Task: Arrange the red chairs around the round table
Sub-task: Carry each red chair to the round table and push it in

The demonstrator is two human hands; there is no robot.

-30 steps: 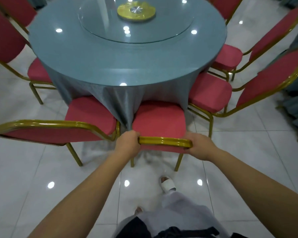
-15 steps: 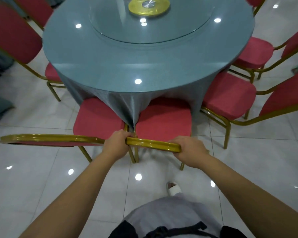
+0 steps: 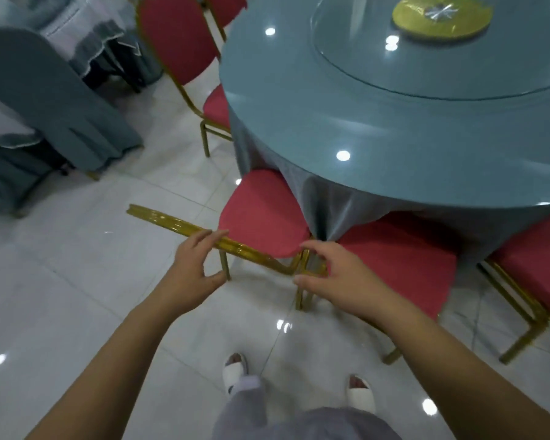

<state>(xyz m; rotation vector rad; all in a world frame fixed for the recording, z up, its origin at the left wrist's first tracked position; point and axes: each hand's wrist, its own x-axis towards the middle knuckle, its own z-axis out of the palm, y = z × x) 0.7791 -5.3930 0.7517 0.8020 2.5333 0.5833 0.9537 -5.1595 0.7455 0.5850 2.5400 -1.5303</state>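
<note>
Both your hands have come off the middle chair [image 3: 400, 258] and shifted to the left chair [image 3: 261, 223] beside it. Your left hand [image 3: 192, 268] is open, with its fingers reaching across that chair's glossy gold top rail [image 3: 172, 222]. Your right hand [image 3: 334, 276] is spread loose at the rail's corner, gripping nothing. The chair's red padded seat is tucked partly under the grey-blue cloth of the round table [image 3: 394, 122].
</note>
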